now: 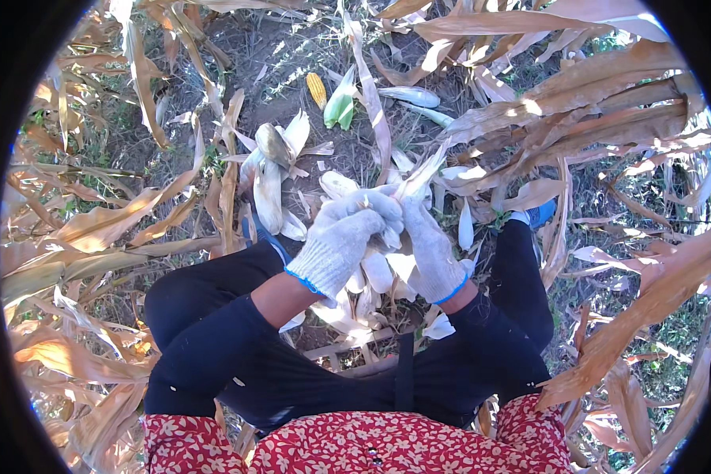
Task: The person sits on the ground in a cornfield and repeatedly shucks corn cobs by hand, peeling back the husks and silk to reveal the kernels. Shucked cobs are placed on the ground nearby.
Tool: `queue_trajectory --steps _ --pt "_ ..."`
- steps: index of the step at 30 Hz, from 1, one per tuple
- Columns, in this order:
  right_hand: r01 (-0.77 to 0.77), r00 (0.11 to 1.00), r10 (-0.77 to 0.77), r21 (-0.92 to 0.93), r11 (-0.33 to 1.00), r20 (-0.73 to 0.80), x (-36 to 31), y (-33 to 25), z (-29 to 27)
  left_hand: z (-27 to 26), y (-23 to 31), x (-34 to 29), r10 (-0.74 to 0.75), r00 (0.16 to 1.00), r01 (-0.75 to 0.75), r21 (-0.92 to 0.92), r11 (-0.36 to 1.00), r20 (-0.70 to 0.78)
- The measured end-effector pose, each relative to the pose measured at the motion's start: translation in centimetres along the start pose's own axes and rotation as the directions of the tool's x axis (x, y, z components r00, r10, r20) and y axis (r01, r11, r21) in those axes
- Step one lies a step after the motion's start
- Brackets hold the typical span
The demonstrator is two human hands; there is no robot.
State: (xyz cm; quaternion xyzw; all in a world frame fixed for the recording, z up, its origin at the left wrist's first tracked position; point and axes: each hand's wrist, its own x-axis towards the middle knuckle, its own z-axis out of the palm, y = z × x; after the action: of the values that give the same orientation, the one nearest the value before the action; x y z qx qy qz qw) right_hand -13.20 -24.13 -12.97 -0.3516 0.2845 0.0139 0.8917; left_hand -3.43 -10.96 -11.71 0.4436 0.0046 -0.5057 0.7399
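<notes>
My left hand (341,235) and my right hand (430,246), both in whitish knit gloves with blue cuff edges, meet in front of me between my knees. Their fingers are closed around a dry-husked ear of corn (426,171); its pale husk tip sticks up past my right hand, while the gloves hide most of the rest. Beneath the hands lie loose pale husks (347,312). To the left of my left hand rests a bunch of husked-back ears (268,197).
Farther out on the soil lie a bare yellow corn cob (317,90), a green-husked ear (341,101) and a pale ear (410,96). Dry corn stalks and leaves crowd in on the left (95,229) and right (600,103). My blue shoe (539,213) is at the right.
</notes>
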Motion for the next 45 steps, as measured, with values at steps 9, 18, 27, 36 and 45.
queue_trajectory --steps 9,18,27,36,45 --pt "0.012 0.978 0.046 0.275 0.961 -0.204 0.9 -0.8 -2.9 2.7 -0.1 -3.8 -0.468 0.804 0.147 0.639 0.755 0.368" --pt "0.223 0.913 -0.362 -0.513 0.829 -0.189 0.8 -2.6 -2.9 2.1 2.2 -2.7 -0.141 0.964 -0.047 0.669 0.742 0.224" --pt "0.353 0.911 -0.378 -0.786 0.508 0.166 -0.8 -0.5 -0.3 0.8 3.3 0.2 0.072 0.995 -0.099 0.715 0.692 0.069" --pt "0.316 0.855 -0.496 -0.91 0.269 0.151 -1.4 -0.4 -0.1 0.5 2.8 0.5 0.095 0.995 -0.06 0.681 0.73 -0.014" --pt "0.495 0.73 -0.642 -0.829 0.261 0.233 -1.3 0.0 -0.7 1.5 2.2 0.9 0.106 0.989 -0.057 0.396 0.916 -0.102"
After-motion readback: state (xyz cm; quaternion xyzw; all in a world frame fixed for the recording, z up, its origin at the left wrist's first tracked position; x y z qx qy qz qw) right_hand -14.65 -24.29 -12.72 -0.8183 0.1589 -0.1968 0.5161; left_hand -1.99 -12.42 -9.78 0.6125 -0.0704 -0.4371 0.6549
